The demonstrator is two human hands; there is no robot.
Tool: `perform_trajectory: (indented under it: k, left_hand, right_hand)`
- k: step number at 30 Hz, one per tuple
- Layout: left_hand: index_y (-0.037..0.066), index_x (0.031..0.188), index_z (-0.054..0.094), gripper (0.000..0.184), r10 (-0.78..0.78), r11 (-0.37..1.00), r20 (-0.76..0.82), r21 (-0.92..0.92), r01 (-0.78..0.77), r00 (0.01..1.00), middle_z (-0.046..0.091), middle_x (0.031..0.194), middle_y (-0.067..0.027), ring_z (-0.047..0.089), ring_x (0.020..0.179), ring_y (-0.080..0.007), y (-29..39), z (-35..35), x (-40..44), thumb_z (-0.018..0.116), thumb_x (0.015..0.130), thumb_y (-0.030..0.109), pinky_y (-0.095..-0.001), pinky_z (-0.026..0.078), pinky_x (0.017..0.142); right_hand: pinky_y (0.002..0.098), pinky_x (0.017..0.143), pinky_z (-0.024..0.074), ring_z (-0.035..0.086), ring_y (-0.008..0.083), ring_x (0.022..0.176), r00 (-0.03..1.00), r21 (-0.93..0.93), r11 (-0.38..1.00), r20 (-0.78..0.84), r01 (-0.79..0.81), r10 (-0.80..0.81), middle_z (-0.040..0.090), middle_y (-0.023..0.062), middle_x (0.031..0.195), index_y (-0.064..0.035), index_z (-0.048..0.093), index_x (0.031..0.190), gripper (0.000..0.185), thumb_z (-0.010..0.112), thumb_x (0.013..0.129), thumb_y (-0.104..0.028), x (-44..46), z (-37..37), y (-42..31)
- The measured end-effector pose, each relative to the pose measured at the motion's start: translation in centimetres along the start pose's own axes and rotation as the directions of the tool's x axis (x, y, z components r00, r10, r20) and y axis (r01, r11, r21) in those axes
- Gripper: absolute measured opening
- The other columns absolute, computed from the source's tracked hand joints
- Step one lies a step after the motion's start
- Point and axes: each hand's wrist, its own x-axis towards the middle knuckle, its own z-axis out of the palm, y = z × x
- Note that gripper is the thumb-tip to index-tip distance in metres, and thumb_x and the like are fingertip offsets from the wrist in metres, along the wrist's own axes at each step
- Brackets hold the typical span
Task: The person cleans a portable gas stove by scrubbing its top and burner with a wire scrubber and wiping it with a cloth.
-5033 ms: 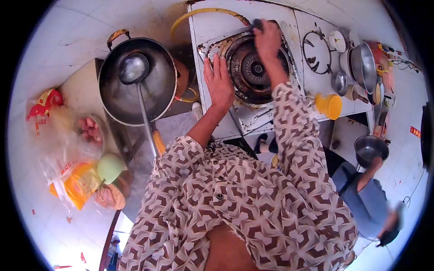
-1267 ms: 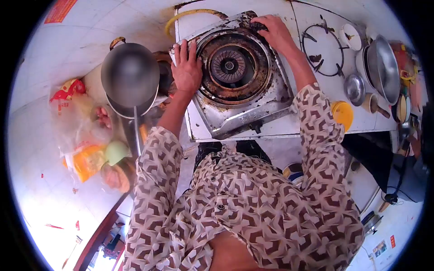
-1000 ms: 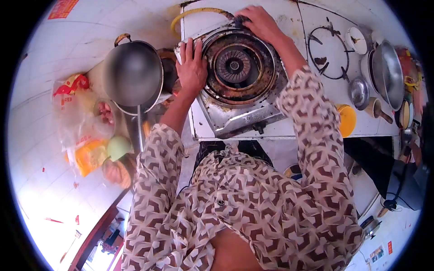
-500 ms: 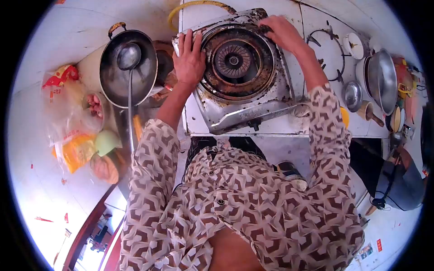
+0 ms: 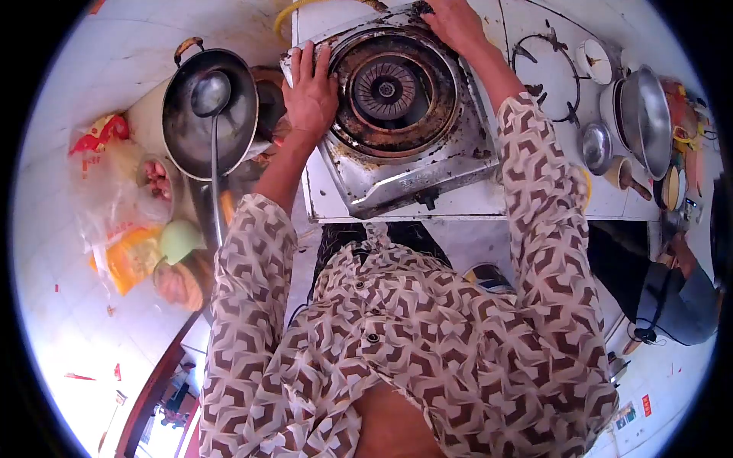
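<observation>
A dirty single-burner gas stove [image 5: 405, 172] stands tilted on the white tiled counter, its round burner [image 5: 385, 90] bare and crusted with brown grime. My left hand [image 5: 311, 95] lies on the stove's left edge, fingers spread over the metal. At the far right corner of the stove, my right hand [image 5: 452, 21] presses bent fingers around a small dark thing [image 5: 422, 9]; its kind is not clear. To the right on the counter lies a black pan-support ring [image 5: 578, 91] with prongs.
On the left sit a wok [image 5: 179, 126] with a ladle [image 5: 210, 93] in it, a bowl of meat [image 5: 158, 181] and plastic bags [image 5: 107, 202]. Metal bowls [image 5: 645, 126] stand at right. Another person's arm [image 5: 679, 298] shows at far right. A yellow hose [image 5: 294, 15] runs behind the stove.
My right hand has slid away from me and left along the stove's right side toward its far corner, with the dark thing. My left hand stays on the edge. The view has shifted slightly.
</observation>
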Motion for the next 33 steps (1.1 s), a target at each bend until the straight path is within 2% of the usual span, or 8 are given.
perform_trajectory:
  k: [7,13,19,22,25,28,31,33]
  left_hand:
    - [0.02,0.14,0.046,0.057,0.001,1.0,-0.015,-0.012,-0.001,1.0,0.038,0.15,-0.0098,0.034,0.14,-0.0325,0.2,0.4,0.0,0.063,0.086,0.022,-0.0573,0.041,0.098]
    - [0.02,0.139,0.047,0.057,0.011,1.0,-0.014,0.024,-0.011,1.0,0.039,0.149,-0.0095,0.036,0.139,-0.0322,0.1,0.2,-0.1,0.063,0.085,0.022,-0.0569,0.042,0.096]
    - [0.022,0.143,0.045,0.058,0.008,1.0,-0.011,0.01,-0.008,1.0,0.037,0.151,-0.0079,0.034,0.141,-0.0318,0.1,0.2,-0.1,0.062,0.087,0.022,-0.0573,0.043,0.095]
    - [0.021,0.142,0.046,0.059,0.026,1.0,-0.008,0.007,-0.026,1.0,0.039,0.15,-0.0085,0.036,0.139,-0.0318,0.0,0.3,-0.3,0.063,0.086,0.022,-0.0575,0.043,0.095]
    - [0.02,0.14,0.047,0.059,0.028,0.999,-0.015,0.019,-0.028,0.999,0.04,0.149,-0.0089,0.038,0.138,-0.0313,0.0,-0.1,-0.2,0.064,0.084,0.021,-0.0571,0.042,0.095]
    - [0.02,0.14,0.047,0.058,0.032,0.999,-0.015,0.018,-0.032,0.999,0.041,0.149,-0.0083,0.038,0.138,-0.0302,0.0,-0.2,-0.2,0.064,0.084,0.021,-0.0567,0.043,0.095]
    - [0.02,0.14,0.047,0.057,0.015,1.0,-0.016,0.002,-0.015,1.0,0.041,0.149,-0.0079,0.037,0.138,-0.0295,0.1,0.0,-0.2,0.063,0.085,0.021,-0.0571,0.042,0.095]
    - [0.02,0.14,0.047,0.057,0.008,1.0,-0.027,-0.022,-0.008,1.0,0.041,0.149,-0.0077,0.037,0.139,-0.0292,0.1,0.3,0.0,0.063,0.085,0.021,-0.0576,0.042,0.096]
  right_hand:
    - [0.0433,0.089,0.0495,0.055,0.032,0.105,0.958,-0.117,0.987,0.254,-0.108,0.135,0.056,0.0094,0.108,-0.0144,0.061,0.118,0.036,0.068,0.082,-0.01,-8.4,-3.9,0.2]
    - [0.0424,0.089,0.0489,0.053,0.0316,0.108,0.992,-0.124,0.986,-0.056,0.108,-0.115,0.055,0.011,0.111,-0.0122,0.062,0.116,0.036,0.068,0.081,-0.008,-3.1,-0.6,1.6]
    - [0.044,0.083,0.0522,0.054,0.0315,0.105,0.987,-0.053,0.998,0.154,0.042,-0.033,0.056,0.0077,0.107,-0.0139,0.063,0.113,0.035,0.066,0.079,-0.007,-10.6,-3.9,1.7]
    - [0.0421,0.093,0.0472,0.053,0.0321,0.107,0.989,-0.075,0.986,-0.013,0.147,-0.148,0.055,0.011,0.111,-0.0141,0.059,0.12,0.041,0.068,0.08,-0.007,-6.8,-1.6,2.2]
    - [0.0477,0.083,0.0482,0.052,0.0374,0.102,0.994,-0.1,0.99,-0.036,0.102,-0.106,0.056,0.0183,0.104,-0.0036,0.062,0.097,0.016,0.058,0.083,-0.01,-0.9,0.6,1.1]
    - [0.0469,0.083,0.0484,0.052,0.0368,0.102,0.997,-0.118,0.992,-0.064,0.039,-0.047,0.056,0.0172,0.102,-0.0042,0.062,0.095,0.013,0.055,0.085,-0.009,0.1,0.3,-0.3]
    - [0.0426,0.092,0.0477,0.054,0.0314,0.108,0.99,-0.08,0.997,0.138,-0.013,0.024,0.055,0.0099,0.112,-0.015,0.06,0.119,0.041,0.068,0.08,-0.008,-5.3,-1.9,-0.1]
    - [0.0428,0.092,0.0485,0.054,0.031,0.109,0.985,-0.079,0.997,0.172,0.019,-0.005,0.055,0.0088,0.112,-0.0159,0.06,0.119,0.04,0.068,0.081,-0.009,-6.3,-2.5,0.7]
